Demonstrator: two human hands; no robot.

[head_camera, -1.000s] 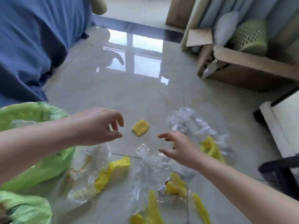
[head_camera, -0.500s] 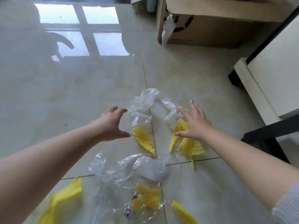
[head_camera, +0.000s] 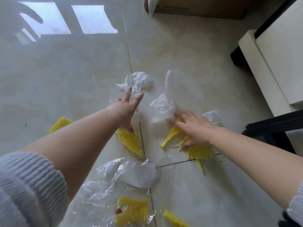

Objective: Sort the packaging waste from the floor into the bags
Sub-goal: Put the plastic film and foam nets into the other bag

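Note:
Clear plastic wrap and yellow foam nets lie scattered on the glossy tiled floor. My left hand [head_camera: 127,107] reaches forward with straight fingers, its tips touching a crumpled clear plastic wad [head_camera: 137,81]. A yellow foam net [head_camera: 129,141] lies under that wrist. My right hand [head_camera: 195,128] rests spread over two yellow foam nets [head_camera: 200,151], its fingertips touching a clear plastic sheet [head_camera: 164,107] that stands up blurred. Nearer me lie a larger clear bag [head_camera: 131,174] and more foam nets [head_camera: 132,210]. No sorting bag is in view.
A cardboard box [head_camera: 196,5] stands at the far top edge. White furniture [head_camera: 270,54] and a black frame [head_camera: 270,126] border the right side. Another foam net [head_camera: 60,123] lies left of my left arm.
Both hands have reached farther forward, the left onto the crumpled plastic, the right onto the foam nets and plastic sheet. The view dropped toward the floor, and the green bag has left it.

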